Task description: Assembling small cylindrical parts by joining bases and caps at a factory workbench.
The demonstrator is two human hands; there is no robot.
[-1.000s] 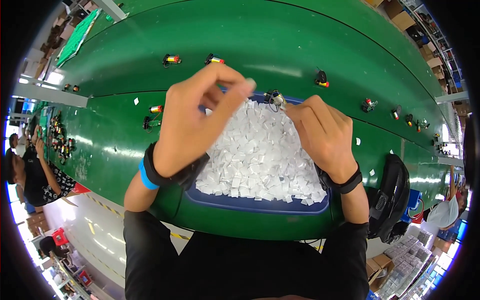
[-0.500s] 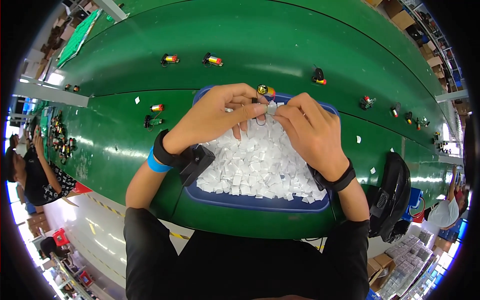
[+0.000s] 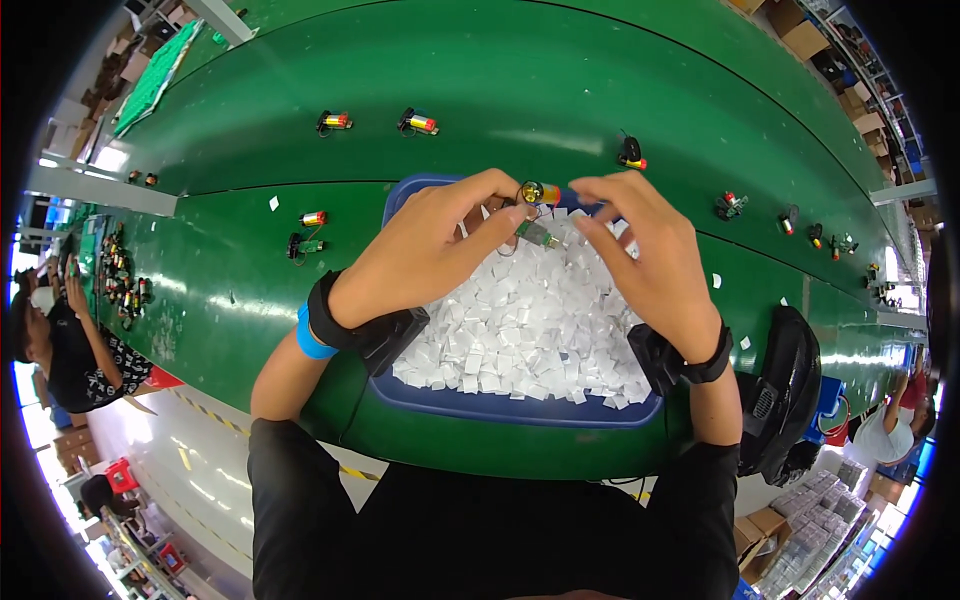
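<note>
My left hand is closed on a small green circuit board, pinched between thumb and fingers, its metal connector end pointing right. Wired to that board, a yellow-and-red cylindrical battery sits just above the fingertips. To the right, my right hand is open, thumb and fingers apart; its index fingertip is close to the battery's right end. Both hands are over a blue tub heaped with small white square pieces.
Similar battery-and-board assemblies lie scattered across the green table. A denser pile of them is at the left, near another person. A black bag stands right of the tub. Loose white pieces dot the table.
My right hand has let go of the board's end and moved right, its fingers opening. The white piece seen there is gone from view, and the board now tilts down to the right.
</note>
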